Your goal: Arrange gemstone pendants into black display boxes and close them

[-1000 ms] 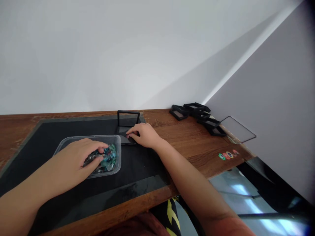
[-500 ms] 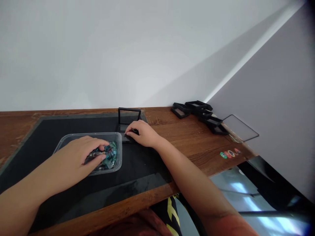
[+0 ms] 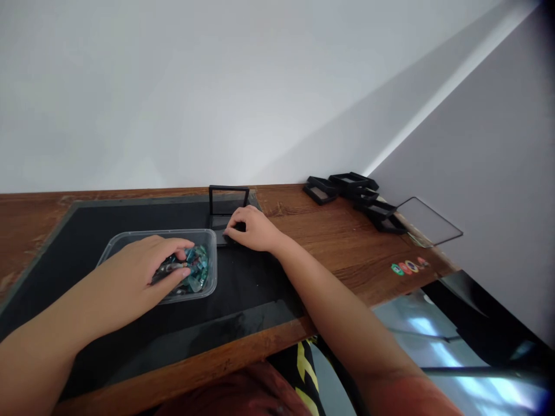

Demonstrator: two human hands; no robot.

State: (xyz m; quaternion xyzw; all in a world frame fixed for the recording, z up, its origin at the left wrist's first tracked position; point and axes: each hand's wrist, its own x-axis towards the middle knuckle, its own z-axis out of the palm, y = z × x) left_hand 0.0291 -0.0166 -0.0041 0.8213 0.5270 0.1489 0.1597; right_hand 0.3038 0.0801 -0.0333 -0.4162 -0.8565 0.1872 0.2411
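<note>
My left hand rests in a clear plastic container, its thumb and index finger curved and apart over a pile of teal and clear glass-like pieces. Its other fingers are hidden behind the hand. To the right, my right hand is at a black hinged display frame, which stands open with one half upright and the other flat. Thumb and index finger pinch together above the flat half. Whatever is between them is too small or hidden to name.
A black mat lies under the container on the wooden table. Several more black frames are piled at the back right by the wall. Small round coloured stickers are near the right edge, and a thin wire-like frame leans there.
The camera view has shifted slightly. The right thumb and index finger have drawn together over the flat half of the frame. My left hand stays in the container, nearly unmoved.
</note>
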